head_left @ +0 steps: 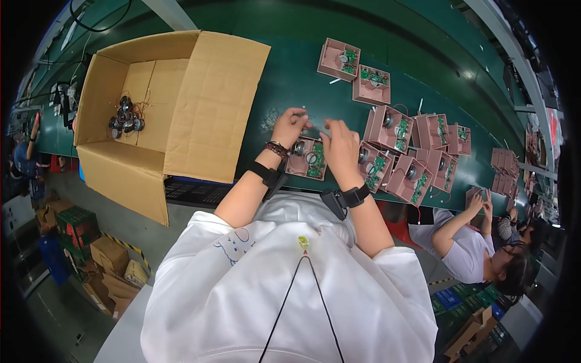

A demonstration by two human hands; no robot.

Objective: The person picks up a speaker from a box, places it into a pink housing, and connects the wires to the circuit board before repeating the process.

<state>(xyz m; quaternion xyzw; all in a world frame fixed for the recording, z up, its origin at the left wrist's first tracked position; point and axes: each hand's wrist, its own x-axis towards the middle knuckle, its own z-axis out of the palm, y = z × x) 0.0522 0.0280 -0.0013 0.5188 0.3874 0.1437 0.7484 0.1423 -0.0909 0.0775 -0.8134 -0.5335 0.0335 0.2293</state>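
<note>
A pink plastic casing [295, 166] with a green circuit board [314, 161] and a round black speaker [298, 147] lies on the green table in front of me. Over its far left corner, my left hand [289, 128] has its thumb and fingers bent together. My right hand [343, 147] is above the casing's right side, fingers curled toward the thumb. Whatever is between the fingertips of either hand is too small to make out. Close by my left hand lies a scatter of small clear pieces [270, 119].
At left stands an open cardboard box [212, 109] holding several speakers [126, 121] with wires. More pink casings [390, 128] crowd the table to the right, two farther back [371, 85]. Another person [466, 242] works beyond them on the right.
</note>
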